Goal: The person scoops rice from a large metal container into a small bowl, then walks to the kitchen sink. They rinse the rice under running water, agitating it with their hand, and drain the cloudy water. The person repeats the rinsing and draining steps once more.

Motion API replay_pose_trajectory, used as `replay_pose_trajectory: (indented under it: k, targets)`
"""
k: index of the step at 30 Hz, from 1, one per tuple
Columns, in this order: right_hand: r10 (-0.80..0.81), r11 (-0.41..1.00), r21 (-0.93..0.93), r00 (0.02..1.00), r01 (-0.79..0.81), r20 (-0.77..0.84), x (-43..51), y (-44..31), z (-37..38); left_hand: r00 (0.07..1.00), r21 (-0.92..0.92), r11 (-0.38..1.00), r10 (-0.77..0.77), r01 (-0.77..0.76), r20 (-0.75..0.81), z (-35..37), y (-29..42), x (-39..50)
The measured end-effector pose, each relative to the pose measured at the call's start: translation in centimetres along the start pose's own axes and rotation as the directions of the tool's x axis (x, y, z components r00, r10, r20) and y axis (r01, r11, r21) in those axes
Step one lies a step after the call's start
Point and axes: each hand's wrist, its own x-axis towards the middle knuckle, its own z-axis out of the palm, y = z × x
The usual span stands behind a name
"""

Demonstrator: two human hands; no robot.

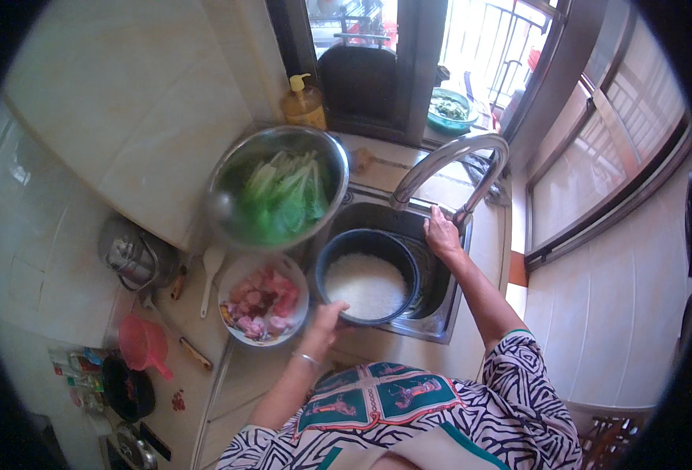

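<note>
My left hand grips the near-left rim of a dark round inner pot, its thumb over the edge. White rice grains lie in the pot, which is over the stainless steel sink. My right hand is at the base of a curved chrome faucet, its fingers curled at the handle and mostly hiding it. The faucet's spout points down just beyond the pot's far rim. I see no clear stream of water from it.
Left of the sink stand a steel basin of leafy greens and a plate of raw meat. A white rice paddle, wooden-handled utensil and pink ladle lie further left. A pump bottle stands behind the basin.
</note>
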Motion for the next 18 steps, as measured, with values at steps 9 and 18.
replay_pose_trajectory:
  k: [9, 18]
  targets:
    - [0.151, 0.984, -0.11, 0.983, -0.14, 0.103, 1.8, -1.1, 0.7, 1.0, 0.06, 0.998, 0.022, -0.022, -0.001, 0.4, 0.5, -0.3]
    - [0.003, 0.206, 0.961, 0.982, -0.183, 0.187, 3.6, -7.8, -10.4, 1.0, 0.063, 0.998, 0.021, -0.022, 0.011, -0.3, 0.1, 0.2]
